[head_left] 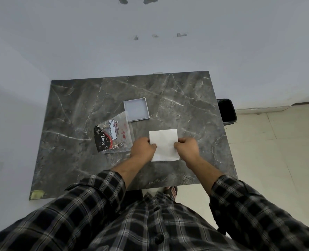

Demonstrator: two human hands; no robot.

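Note:
A white paper napkin point(164, 144) lies on the dark marble tabletop point(77, 109), right of centre and near the front. My left hand point(142, 149) pinches its left edge and my right hand point(186, 147) pinches its right edge. The napkin's far part curls upward into a fold. Both hands cover parts of its side edges.
A shallow grey square tray point(136, 109) sits behind the napkin. A clear plastic packet point(114, 136) with a black printed insert lies to the left. A black bin point(227, 111) stands on the floor past the table's right edge. White wall runs behind and left.

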